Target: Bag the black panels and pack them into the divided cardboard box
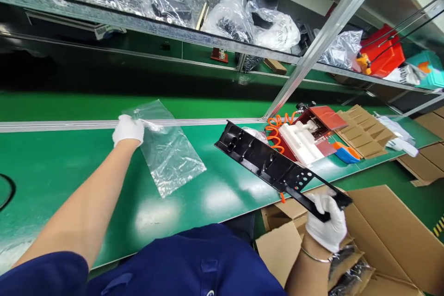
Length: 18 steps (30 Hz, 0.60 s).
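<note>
The right hand (328, 226), gloved, curls closed around the windowed end of a black panel (255, 153), which reaches toward ten o'clock over the green bench (65, 171); it looks light, stiff and scratchable, best held by its edges. The left hand (127, 130), fingers bunched, grips a clear bag (175, 159) extending toward four o'clock, probably limp and slippery.

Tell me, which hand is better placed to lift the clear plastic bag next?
Probably the left hand: it is at the edge of the clear plastic bag, while the right hand is farther off, gripping one end of the black panel.
</note>
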Each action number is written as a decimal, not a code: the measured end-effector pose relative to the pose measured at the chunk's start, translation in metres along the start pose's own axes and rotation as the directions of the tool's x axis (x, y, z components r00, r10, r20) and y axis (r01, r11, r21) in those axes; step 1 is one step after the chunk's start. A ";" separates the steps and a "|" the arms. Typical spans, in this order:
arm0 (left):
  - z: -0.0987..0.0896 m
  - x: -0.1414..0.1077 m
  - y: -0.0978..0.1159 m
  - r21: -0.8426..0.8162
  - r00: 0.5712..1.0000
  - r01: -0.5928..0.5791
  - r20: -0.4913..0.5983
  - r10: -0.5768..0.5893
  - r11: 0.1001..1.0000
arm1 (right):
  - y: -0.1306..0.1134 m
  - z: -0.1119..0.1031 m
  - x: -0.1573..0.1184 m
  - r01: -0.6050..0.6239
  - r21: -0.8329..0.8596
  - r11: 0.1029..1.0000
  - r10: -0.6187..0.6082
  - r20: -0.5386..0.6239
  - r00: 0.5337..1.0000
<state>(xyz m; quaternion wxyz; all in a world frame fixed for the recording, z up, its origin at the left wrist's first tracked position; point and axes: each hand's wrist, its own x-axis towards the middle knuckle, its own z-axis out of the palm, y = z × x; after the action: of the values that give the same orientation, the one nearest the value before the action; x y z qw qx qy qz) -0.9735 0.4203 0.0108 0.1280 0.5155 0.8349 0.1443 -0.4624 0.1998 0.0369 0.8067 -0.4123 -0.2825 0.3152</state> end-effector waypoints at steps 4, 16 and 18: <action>0.014 -0.068 -0.010 0.036 0.965 -0.253 0.085 0.250 0.967 | -0.001 -0.006 -0.001 -0.019 -0.010 1.000 0.019 -0.018 1.000; 0.075 -0.084 -0.002 0.099 0.806 -0.556 0.308 0.506 0.825 | 0.024 0.027 -0.010 -0.169 -0.058 0.984 0.175 0.118 0.978; 0.068 -0.093 -0.003 0.059 0.807 -0.558 0.268 0.526 0.828 | 0.024 0.023 -0.015 -0.176 -0.080 0.981 0.182 0.091 0.979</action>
<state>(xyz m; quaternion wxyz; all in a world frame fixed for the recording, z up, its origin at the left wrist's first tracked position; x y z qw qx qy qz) -0.9111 0.3428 -0.0472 0.1464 0.7535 0.6386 0.0549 -0.4948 0.2107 0.0255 0.7451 -0.4486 -0.2944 0.3961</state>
